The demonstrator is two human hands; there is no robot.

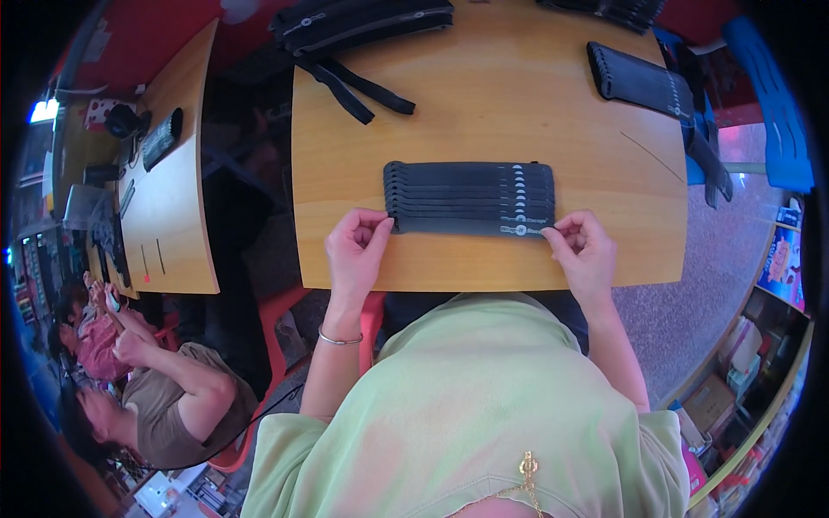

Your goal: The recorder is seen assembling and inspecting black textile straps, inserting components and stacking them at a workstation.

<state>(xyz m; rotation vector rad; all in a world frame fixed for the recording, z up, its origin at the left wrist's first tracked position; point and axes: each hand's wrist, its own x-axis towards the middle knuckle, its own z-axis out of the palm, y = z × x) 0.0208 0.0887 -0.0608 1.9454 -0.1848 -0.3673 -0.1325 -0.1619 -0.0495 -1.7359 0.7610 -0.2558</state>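
A row of flat, dark grey fabric sleeves (pixel 449 188) lies on the wooden table in front of me, each overlapping the one behind it. Pale round marks run down the row near its right end. At the near left corner of the front sleeve, my left hand (pixel 356 250) pinches the edge between thumb and fingers. My right hand (pixel 587 255) does likewise at the near right corner, with the front sleeve stretched straight between both hands. A bracelet (pixel 340 339) circles my left wrist.
Similar dark stacks lie at the far left (pixel 363 28) and far right (pixel 639 82), with black straps (pixel 367 91) by the first. A thin stick (pixel 654 158) rests on the right. Another person (pixel 186 397) sits left, near a second table (pixel 173 224). A blue chair (pixel 764 104) stands right.
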